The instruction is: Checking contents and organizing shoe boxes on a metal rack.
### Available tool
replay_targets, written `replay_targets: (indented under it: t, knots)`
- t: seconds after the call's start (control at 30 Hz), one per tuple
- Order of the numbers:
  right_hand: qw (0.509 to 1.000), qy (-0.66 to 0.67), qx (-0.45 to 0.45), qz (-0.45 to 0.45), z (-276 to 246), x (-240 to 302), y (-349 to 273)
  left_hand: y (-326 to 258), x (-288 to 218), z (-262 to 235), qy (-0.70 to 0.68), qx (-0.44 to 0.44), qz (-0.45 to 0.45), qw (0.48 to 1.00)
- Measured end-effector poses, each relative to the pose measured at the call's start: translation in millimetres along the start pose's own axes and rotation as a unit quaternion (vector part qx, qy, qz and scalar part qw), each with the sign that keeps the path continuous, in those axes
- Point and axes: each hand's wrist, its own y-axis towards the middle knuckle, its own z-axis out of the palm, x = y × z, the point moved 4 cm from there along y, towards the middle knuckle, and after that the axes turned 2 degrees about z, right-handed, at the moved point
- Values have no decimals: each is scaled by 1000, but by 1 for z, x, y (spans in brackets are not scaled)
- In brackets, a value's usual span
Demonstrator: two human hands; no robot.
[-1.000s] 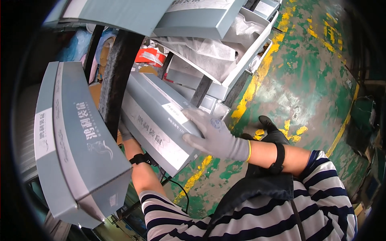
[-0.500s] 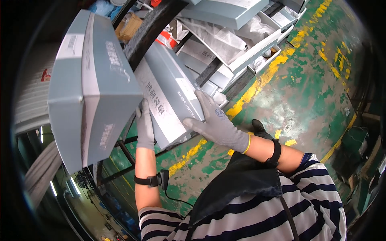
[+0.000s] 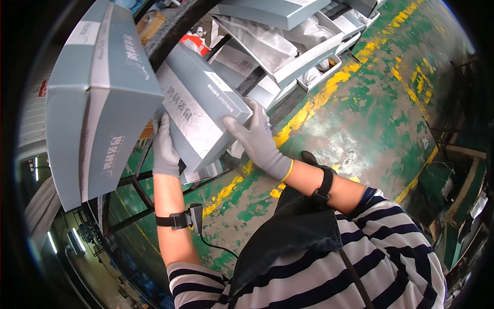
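The right hand (image 3: 257, 138) held the near right corner of a grey-blue box (image 3: 198, 100); the left hand (image 3: 165, 147) touched its left side, fingers partly hidden. Another box (image 3: 123, 116) stood just left. Beyond, an open box (image 3: 311, 63) held white paper (image 3: 265, 44).

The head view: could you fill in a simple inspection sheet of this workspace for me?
Surface: dark rack frame; whether it bears the held box is unclear.
Job's things: closed grey-blue box with a pale band, tilted between both hands.
Clutter: second grey-blue box at left; open box holding white wrapping; cardboard and a red item behind.
Hands: both gloved; left hand at the held box's left side, right hand gripping its near right corner.
Cables: black cable from the left forearm device toward the apron.
Surroundings: worn green floor with yellow lines.
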Motion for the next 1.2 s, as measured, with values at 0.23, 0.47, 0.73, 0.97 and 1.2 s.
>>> replay_targets:
  t: [0.23,0.47,0.73,0.97,1.2]
  knots:
    - [992,-76,-42,-91,-4,3,16,2,0,8,-76,3,-37,996]
    - [989,-83,-23,-120,-12,6,22,-7,-13,43,19,-87,-17,996]
    - [965,49,227,-120,-43,-24,45,0,-10,5,376,-98,105,915]
    - [905,269,277,181,-51,-58,40,-47,-18,109,701,102,298,640]
    - [835,312,407,201,-47,-55,50,-64,-15,135,742,176,320,562]
